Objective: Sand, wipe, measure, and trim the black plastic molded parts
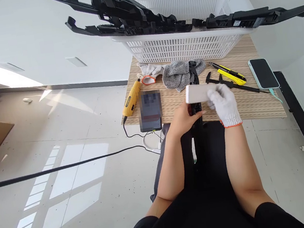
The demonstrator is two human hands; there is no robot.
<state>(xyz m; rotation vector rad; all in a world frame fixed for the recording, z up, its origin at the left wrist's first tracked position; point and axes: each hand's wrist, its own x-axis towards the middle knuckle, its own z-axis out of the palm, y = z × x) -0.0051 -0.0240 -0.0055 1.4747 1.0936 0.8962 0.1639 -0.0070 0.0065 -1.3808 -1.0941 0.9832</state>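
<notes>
A long black plastic part (193, 73) lies lengthwise before me, from the table down over my lap. Bare, my left hand (184, 120) is wrapped round its near portion, the thumb laid across it. My right hand (223, 102) wears a white knitted glove with an orange cuff edge. Between its fingers is a pale, flat rectangular block (198, 93) with a whitish left end, its exact kind unclear. The block sits over the black part and covers a stretch of it. Whether block and part touch cannot be told.
Behind, a white plastic basket (185, 46) carries several long black plastic parts (139, 18). Left are a yellow corded rotary tool (131, 98), a dark device (150, 110) and gloves (176, 74). Right are black calipers (229, 83), a yellow utility knife (232, 76) and a charging phone (263, 73).
</notes>
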